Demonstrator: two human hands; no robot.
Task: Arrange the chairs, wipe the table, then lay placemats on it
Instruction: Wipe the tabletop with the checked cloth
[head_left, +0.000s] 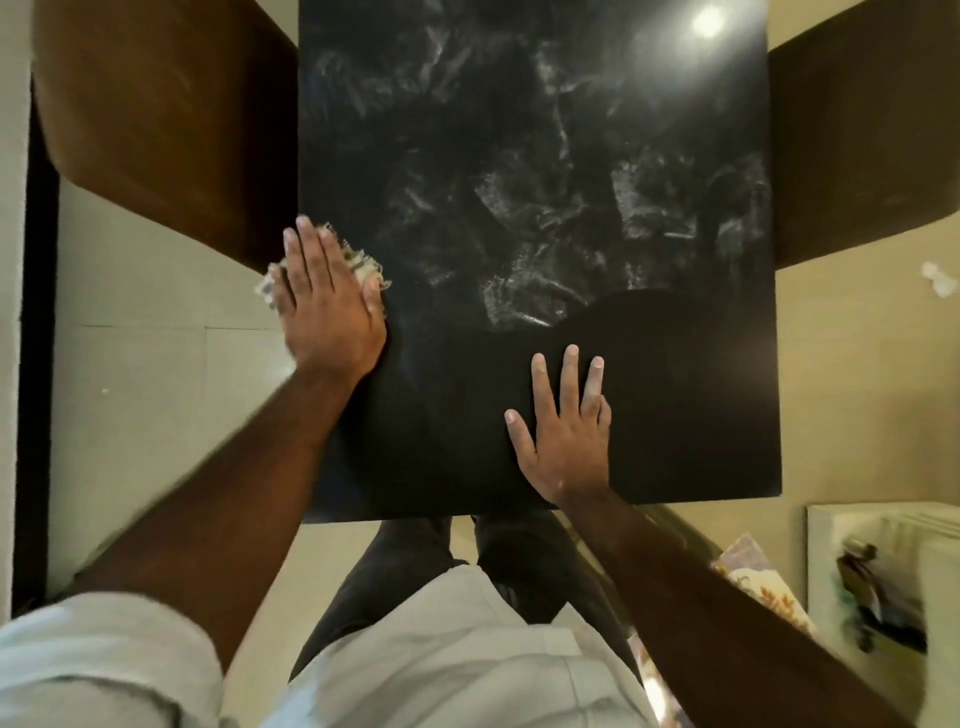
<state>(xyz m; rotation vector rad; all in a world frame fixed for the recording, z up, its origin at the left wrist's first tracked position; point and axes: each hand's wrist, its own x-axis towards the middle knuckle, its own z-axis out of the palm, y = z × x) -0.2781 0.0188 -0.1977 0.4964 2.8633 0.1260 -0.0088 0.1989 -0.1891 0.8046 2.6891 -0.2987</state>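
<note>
Dark marble table (519, 130), mid-wipe: left grip (327, 306) flat on possibly checked cloth (363, 264) at edge, right grip (563, 431) spread, bracing; overlapping strokes best.

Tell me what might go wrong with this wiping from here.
The frayed checked cloth under the flat left hand overhangs the black marbled table's left edge, so it may slide off onto the floor. The bare right hand pressed on the tabletop may leave prints there.

The left hand (327, 306) covers most of the cloth (361, 262); only its frayed edges show. The table (519, 156), left chair (156, 114) and right chair (857, 130) are cut off by the frame. The clutter (878, 597) at lower right is too blurred to identify.
</note>
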